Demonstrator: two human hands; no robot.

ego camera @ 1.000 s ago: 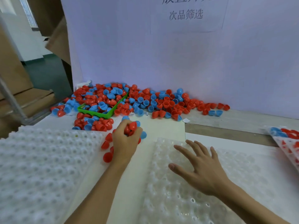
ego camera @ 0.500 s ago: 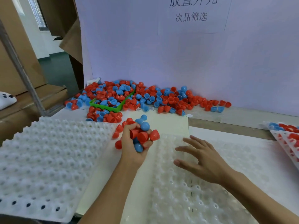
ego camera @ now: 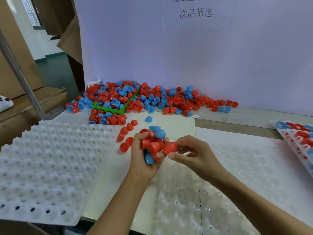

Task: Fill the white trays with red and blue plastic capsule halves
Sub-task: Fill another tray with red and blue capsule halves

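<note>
I see a red capsule half [ego camera: 170,148] pinched in the right hand [ego camera: 194,154], touching the left hand [ego camera: 144,160], which clutches a mixed handful [ego camera: 153,146]. Beneath both lies a white tray [ego camera: 228,175], apparently unfilled; beyond them, the loose pile [ego camera: 152,99].

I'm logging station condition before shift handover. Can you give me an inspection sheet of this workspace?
Surface: pale table, wooden strip at the right.
Job's things: empty white tray on the left; clear tray under the hands, empty; filled trays at the right edge; capsule pile against the backboard.
Clutter: green bin buried in capsules; loose red halves.
Grippers: left hand grips a handful; right hand pinches a red half.
Cables: nothing seen.
Surroundings: cardboard boxes, printed sign.
</note>
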